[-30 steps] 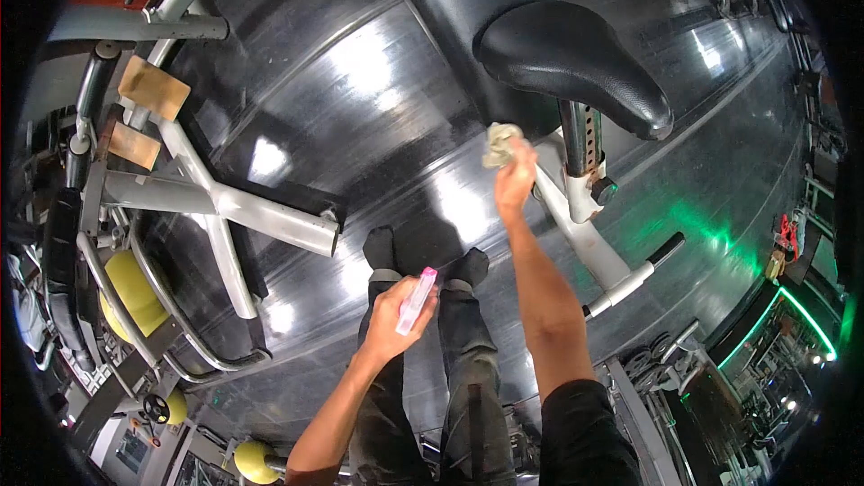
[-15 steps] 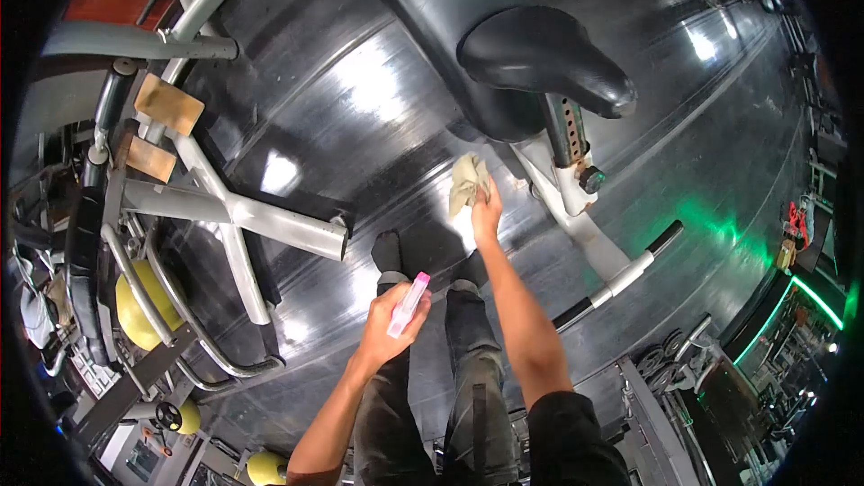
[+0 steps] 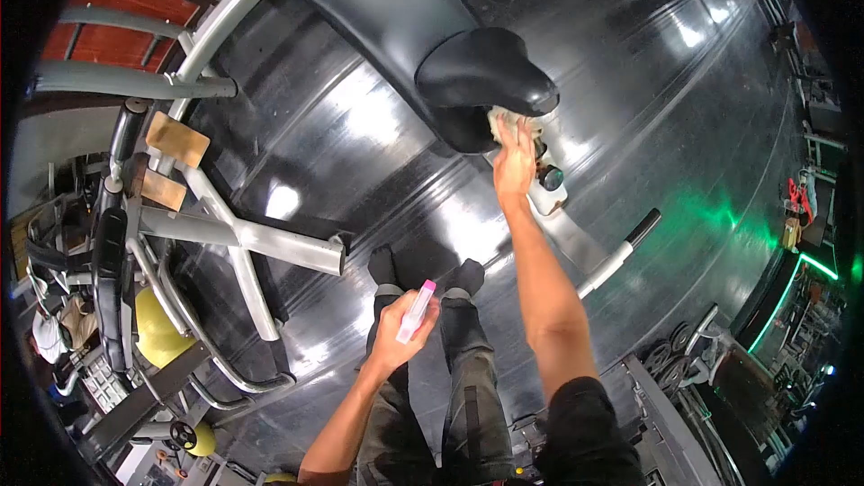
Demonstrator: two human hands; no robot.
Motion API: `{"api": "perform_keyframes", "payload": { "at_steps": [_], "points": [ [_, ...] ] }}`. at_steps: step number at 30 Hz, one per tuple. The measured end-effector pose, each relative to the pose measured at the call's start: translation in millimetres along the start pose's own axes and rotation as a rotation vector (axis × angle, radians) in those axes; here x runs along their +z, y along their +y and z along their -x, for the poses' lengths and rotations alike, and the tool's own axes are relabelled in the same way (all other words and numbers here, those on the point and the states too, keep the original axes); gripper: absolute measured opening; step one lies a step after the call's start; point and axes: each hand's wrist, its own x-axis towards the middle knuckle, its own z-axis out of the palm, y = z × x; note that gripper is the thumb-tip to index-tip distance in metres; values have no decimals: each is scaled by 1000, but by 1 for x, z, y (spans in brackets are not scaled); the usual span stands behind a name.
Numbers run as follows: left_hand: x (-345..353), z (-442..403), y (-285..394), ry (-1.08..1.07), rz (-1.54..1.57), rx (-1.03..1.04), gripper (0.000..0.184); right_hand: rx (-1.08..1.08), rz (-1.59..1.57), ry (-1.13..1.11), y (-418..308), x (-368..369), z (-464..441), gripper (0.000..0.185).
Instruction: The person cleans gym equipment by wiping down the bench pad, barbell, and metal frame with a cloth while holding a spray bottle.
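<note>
My left hand (image 3: 396, 333) is closed around a small pale bottle (image 3: 416, 317) with a pink top, held above my legs. My right hand (image 3: 515, 166) reaches forward with a crumpled cream cloth (image 3: 497, 126) under its fingers. That cloth is at the seat post, just below the nose of a black saddle (image 3: 472, 72). Part of the cloth is hidden by my fingers and the saddle. A dark round knob (image 3: 551, 177) sits on the post beside my right hand.
A long black padded part (image 3: 378, 9) extends behind the saddle. The light base (image 3: 576, 238) ends in a crossbar with a black grip (image 3: 643, 227). Left stands a grey metal frame (image 3: 238, 234), with a yellow ball (image 3: 160, 328) behind rails. My feet are on the shiny dark floor (image 3: 387, 189).
My right hand has moved the cloth from in front of the seat post to just under the saddle. The view has shifted slightly. My left hand still holds the bottle.
</note>
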Motion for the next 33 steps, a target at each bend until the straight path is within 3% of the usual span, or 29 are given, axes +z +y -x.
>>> {"api": "perform_keyframes", "payload": {
  "at_steps": [2, 4, 7, 8, 9, 10, 11, 12, 13, 15, 17, 19, 21, 25, 27, 29, 30, 31, 33],
  "points": [
    [3, 5, 9, -21, 45, -105, 13, -114, 37, -248, 21, -24, 8, 53],
    [7, 9, 26, 3, 70, -153, 13, 72, -115, -450, 23, -44, 19, 50],
    [15, 23, 45, 66, 121, -181, 14, 322, -579, -174, 45, -41, 70, 38],
    [18, 28, 57, 89, 123, -177, 14, 647, -719, -267, 50, -49, 88, 39],
    [20, 35, 69, 111, 127, -170, 14, 655, -749, -270, 51, -65, 107, 41],
    [22, 43, 70, 105, 116, -135, 16, 825, -1005, -312, 34, -97, 120, 45],
    [22, 51, 91, 82, 132, -182, 16, 862, -1177, -261, 21, -122, 135, 48],
    [23, 60, 100, 53, 83, -157, 19, 983, -1199, -249, 15, -141, 151, 48],
    [24, 69, 107, 26, 32, -131, 23, 1002, -1229, -242, 8, -165, 162, 48],
    [29, 87, 106, -33, -153, 22, 52, 964, -1195, -266, 5, -201, 186, 49],
    [32, 104, 131, -16, -118, 74, 53, 882, -1143, -285, 5, -232, 193, 50],
    [30, 124, 154, -3, -94, 55, 50, 1054, -1166, -217, -8, -274, 197, 49],
    [26, 145, 177, 14, 7, -76, 47, 986, -1287, -178, 0, -297, 204, 50],
    [8, 182, 224, -107, -171, 55, 38, 1013, -1440, -51, -8, -370, 199, 46],
    [4, 206, 240, -106, -74, 69, 34, 947, -1360, -104, -1, -397, 203, 43],
    [3, 237, 247, -206, -30, -13, 32, 659, -1582, -105, 4, -430, 211, 43],
    [4, 249, 264, -231, -74, -14, 31, 615, -1579, -90, 7, -437, 217, 43],
    [9, 258, 267, -229, -63, -13, 31, 611, -1570, -96, 5, -445, 224, 43],
    [24, 278, 265, -152, -40, 180, 25, 707, -1588, -51, 2, -460, 236, 49]
  ]
}}
